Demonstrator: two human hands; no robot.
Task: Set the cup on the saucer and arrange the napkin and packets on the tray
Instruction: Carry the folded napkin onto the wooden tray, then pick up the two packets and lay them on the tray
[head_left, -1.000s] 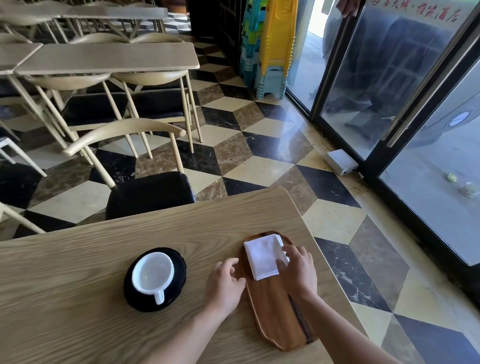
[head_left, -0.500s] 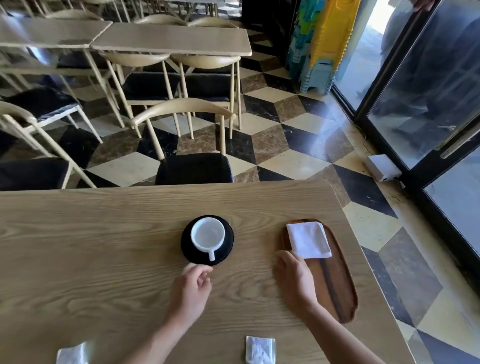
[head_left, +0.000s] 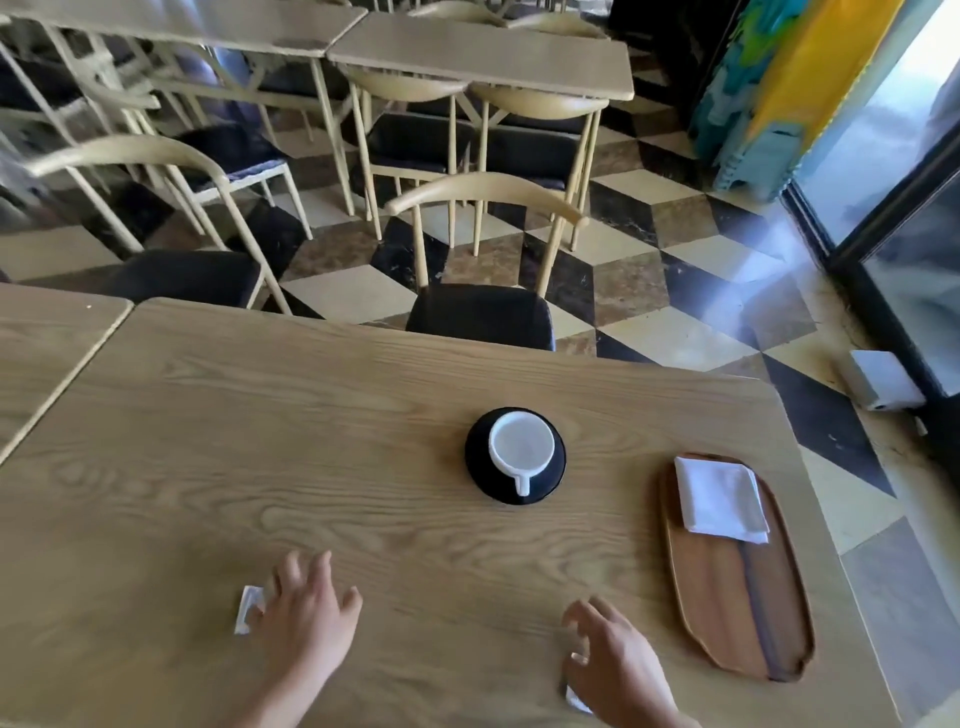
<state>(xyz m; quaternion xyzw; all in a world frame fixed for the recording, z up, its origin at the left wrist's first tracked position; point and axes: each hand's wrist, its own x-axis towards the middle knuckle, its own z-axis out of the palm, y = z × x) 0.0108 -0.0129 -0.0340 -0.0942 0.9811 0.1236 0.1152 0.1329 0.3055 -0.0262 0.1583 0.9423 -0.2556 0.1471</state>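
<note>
A white cup (head_left: 521, 444) stands on a black saucer (head_left: 478, 462) in the middle of the wooden table, handle toward me. To the right lies an oval wooden tray (head_left: 737, 597) with a folded white napkin (head_left: 721, 499) on its far end. My left hand (head_left: 306, 613) hovers with spread fingers over a white packet (head_left: 248, 608) at the near left, partly covering it. My right hand (head_left: 613, 660) is spread over a second white packet (head_left: 577, 699), of which only a corner shows beneath the palm.
The table (head_left: 260, 467) ends at its right edge just past the tray. A second table (head_left: 41, 332) abuts on the left. A black-seated chair (head_left: 483, 312) stands at the far side. Glass doors and a small white box (head_left: 883, 387) are at right.
Both hands left the tray and napkin and came back toward me, the left one onto the left packet, the right one onto the near packet. The camera swung left.
</note>
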